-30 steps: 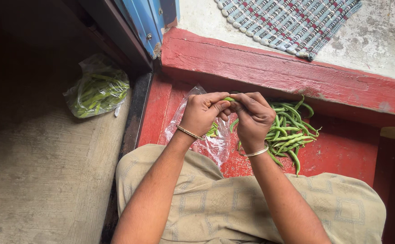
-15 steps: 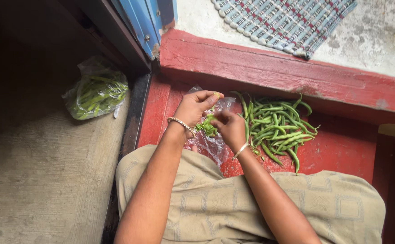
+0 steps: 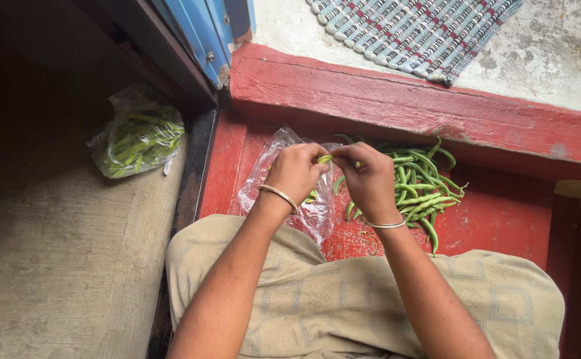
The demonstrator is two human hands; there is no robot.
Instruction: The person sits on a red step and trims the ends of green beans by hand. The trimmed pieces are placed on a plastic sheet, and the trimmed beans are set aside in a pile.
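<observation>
1. The left hand (image 3: 295, 171) and right hand (image 3: 369, 178) each pinch one green bean (image 3: 325, 159) between them, above the clear plastic sheet (image 3: 274, 166).
2. Probably snapping it: keep each grip close to the break.
3. The bean pile (image 3: 420, 183) lies just right.

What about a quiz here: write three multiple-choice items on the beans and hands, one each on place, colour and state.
1. Where is the loose bean pile?
A. on the red step
B. on the striped mat
C. on the lap

2. What colour is the step?
A. blue
B. red
C. yellow

3. What are the hands doing?
A. resting apart
B. gripping the door
C. pinching one bean together

A: the pile lies on the step. B: its paint is red. C: left hand and right hand meet on a green bean.
</observation>
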